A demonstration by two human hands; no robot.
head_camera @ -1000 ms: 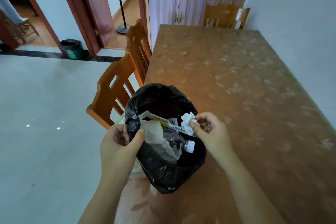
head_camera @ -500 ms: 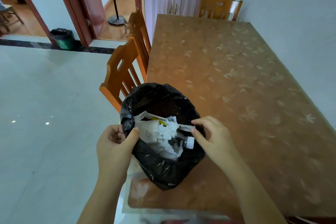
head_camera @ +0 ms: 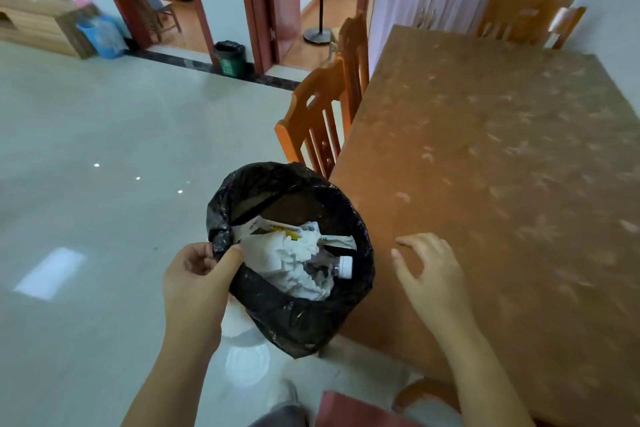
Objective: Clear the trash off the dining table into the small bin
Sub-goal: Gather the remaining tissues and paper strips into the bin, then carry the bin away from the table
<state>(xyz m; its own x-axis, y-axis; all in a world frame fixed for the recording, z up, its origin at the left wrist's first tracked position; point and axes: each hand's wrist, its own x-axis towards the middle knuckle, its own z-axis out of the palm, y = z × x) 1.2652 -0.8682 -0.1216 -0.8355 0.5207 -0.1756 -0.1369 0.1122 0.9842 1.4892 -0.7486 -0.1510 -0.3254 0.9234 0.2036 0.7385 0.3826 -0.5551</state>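
left hand [head_camera: 197, 282] pinches the rim of the small black-bagged bin [head_camera: 294, 308], crumpled white paper [head_camera: 294, 260] and a clear plastic bottle [head_camera: 337, 267] inside; right hand [head_camera: 433, 274] spread, holding nothing, over the bare brown worktop [head_camera: 502, 156] — looks about done.

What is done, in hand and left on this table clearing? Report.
Done: the dining table shows no trash; crumpled paper and a capped bottle sit in the small bin. In hand: the left hand grips the bin's rim; the right hand is open and empty. Left: apparently nothing.
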